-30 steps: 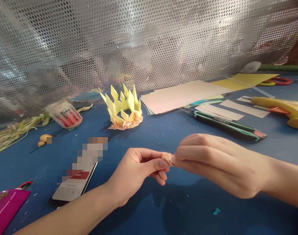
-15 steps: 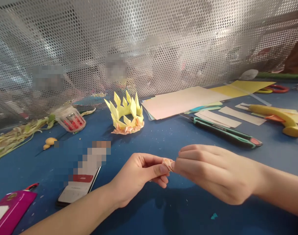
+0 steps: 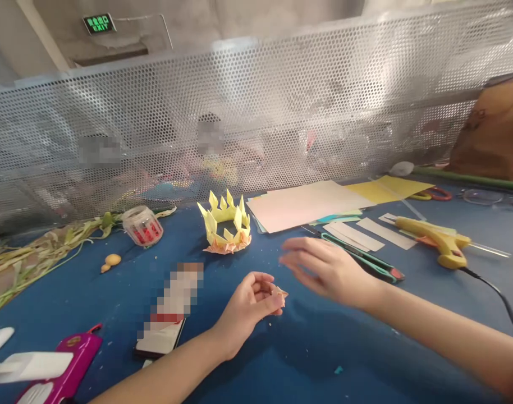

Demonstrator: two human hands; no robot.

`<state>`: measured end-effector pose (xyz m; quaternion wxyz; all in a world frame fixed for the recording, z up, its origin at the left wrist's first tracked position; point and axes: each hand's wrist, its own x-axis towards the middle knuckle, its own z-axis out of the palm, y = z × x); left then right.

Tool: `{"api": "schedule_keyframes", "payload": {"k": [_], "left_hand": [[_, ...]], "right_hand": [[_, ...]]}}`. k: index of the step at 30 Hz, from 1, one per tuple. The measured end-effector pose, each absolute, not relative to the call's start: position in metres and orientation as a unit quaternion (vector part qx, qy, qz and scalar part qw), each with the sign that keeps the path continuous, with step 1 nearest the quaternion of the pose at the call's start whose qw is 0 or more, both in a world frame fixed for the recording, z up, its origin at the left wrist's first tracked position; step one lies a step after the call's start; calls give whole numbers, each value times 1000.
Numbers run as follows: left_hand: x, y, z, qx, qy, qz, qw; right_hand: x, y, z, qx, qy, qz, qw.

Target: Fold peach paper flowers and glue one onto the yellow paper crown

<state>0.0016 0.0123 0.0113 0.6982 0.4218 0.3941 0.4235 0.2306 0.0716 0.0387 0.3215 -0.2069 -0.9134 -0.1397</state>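
1. Head view: the left hand (image 3: 246, 314) pinches a small folded peach paper (image 3: 280, 294) between thumb and fingers, just above the blue table (image 3: 366, 359).
2. The paper's pointed tip shows beyond the fingertips; its folds are partly covered by the fingers, so its full shape is hard to make out.
3. The right hand (image 3: 330, 269) hangs beside and beyond the paper, apart from it, palm down, its fingers loosely bent and spread, seemingly around nothing.
4. The crown (image 3: 229, 245) stands upright beyond both hands, with yellow points above a ruffled peach base at its front.
5. Behind the right hand lies the knife (image 3: 374, 264), partly hidden by it, with pale strips (image 3: 351, 235) just past it.
6. Large sheets (image 3: 302, 207) lie stacked to the right of the crown, near the mesh (image 3: 282, 112).
7. The yellow glue gun (image 3: 439, 233) lies on its side at the right, its black cord trailing.
8. Left of the left hand are the phone (image 3: 172, 320) and purple pouch (image 3: 77, 356); farther back, the jar (image 3: 143, 227) with red contents.
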Motion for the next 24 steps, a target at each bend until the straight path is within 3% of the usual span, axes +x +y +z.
{"api": "schedule_keyframes", "payload": {"k": [6, 12, 18, 24], "left_hand": [[1, 9, 15, 449, 385, 436, 678], [-1, 9, 14, 456, 385, 431, 677], [-2, 10, 14, 453, 381, 440, 675], [-1, 7, 16, 455, 395, 454, 656]], "right_hand": [[192, 149, 61, -368, -918, -41, 140], [148, 202, 81, -360, -932, 26, 31], [138, 203, 98, -366, -929, 54, 4], [174, 128, 91, -440, -896, 43, 39]]}}
